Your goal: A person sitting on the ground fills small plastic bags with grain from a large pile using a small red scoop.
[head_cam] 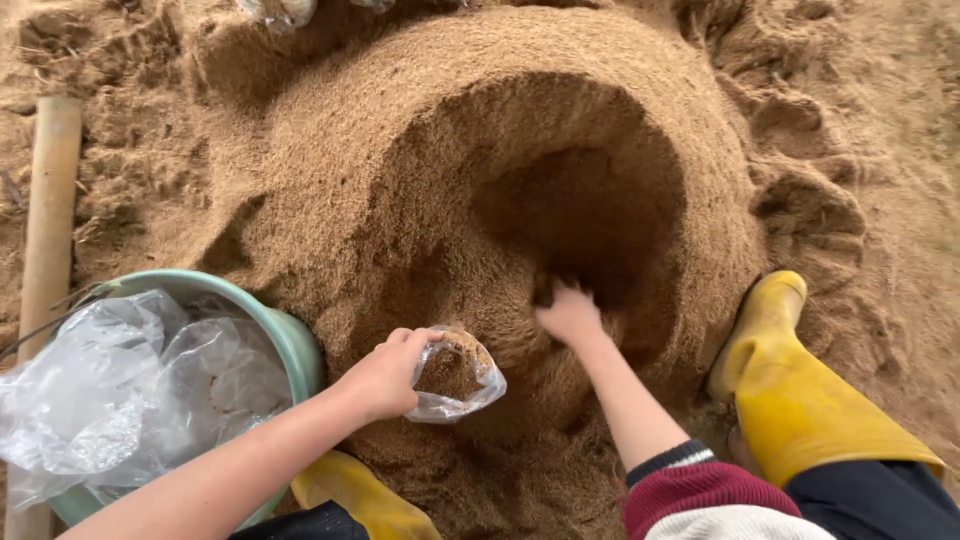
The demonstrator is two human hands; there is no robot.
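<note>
Gripped by its rim in the left hand (385, 375), a small clear plastic bag (455, 375) hangs mouth-up at lower centre of the frame, already part full of the tan stuff, held just beside the digging spot so little can spill on the way in. Filling most of the frame is the big heap of sawdust-like material (420, 150), hollowed at its centre; the right hand (572, 315) is pushed into the hollow's near wall, fingers buried, so whether it is cupped or clenched I cannot tell. At lower left a green bucket (295, 345) lined with crumpled clear plastic (110, 390) sits within reach. Yellow rubber boots (790, 400) straddle the heap's near edge, bracing the crouch.
</note>
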